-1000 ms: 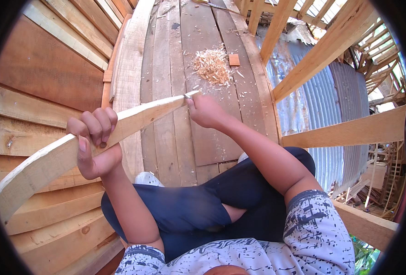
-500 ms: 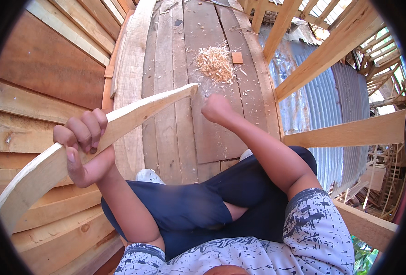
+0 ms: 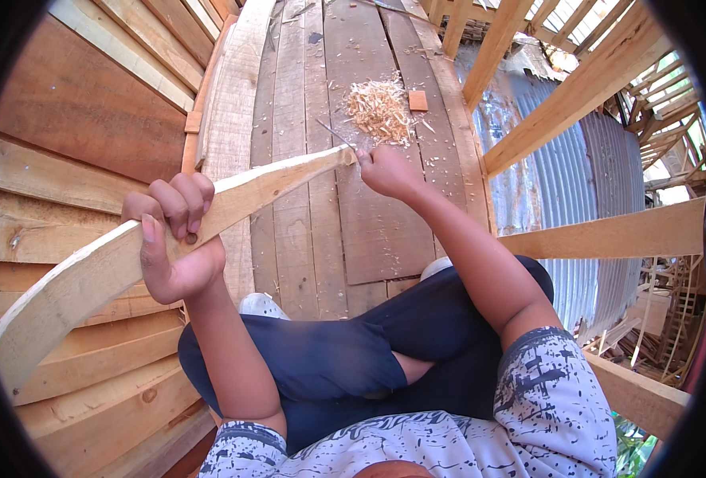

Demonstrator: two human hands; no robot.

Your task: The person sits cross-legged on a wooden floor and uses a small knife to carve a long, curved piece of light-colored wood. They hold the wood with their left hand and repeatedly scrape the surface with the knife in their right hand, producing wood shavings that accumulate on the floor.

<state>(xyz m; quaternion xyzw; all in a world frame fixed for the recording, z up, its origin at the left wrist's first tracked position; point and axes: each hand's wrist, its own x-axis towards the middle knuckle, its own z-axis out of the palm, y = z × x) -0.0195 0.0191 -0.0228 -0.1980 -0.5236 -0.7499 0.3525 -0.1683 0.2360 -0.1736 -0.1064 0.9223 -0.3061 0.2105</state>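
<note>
A long, curved pale wooden piece (image 3: 269, 188) slants from the lower left up to the middle, its upper edge freshly cut and whiter. My left hand (image 3: 176, 233) is closed around it, fingers over the top edge and thumb on the near side. My right hand (image 3: 388, 170) is closed in a fist by the narrow end of the wood. From that fist a knife (image 3: 335, 133) points up and left, its thin dark blade by the tip of the wood. The fist hides the handle.
A pile of wood shavings (image 3: 380, 111) lies on the plank floor (image 3: 291, 247) beyond my right hand, with a small square orange-brown block (image 3: 417, 100) beside it. Slatted boards (image 3: 58, 179) line the left; wooden rails (image 3: 600, 232) and corrugated metal sheets (image 3: 560, 151) are on the right.
My left hand and the wooden piece have shifted a little right, the hand also upward. My right hand has moved slightly right and up, and the knife blade now shows.
</note>
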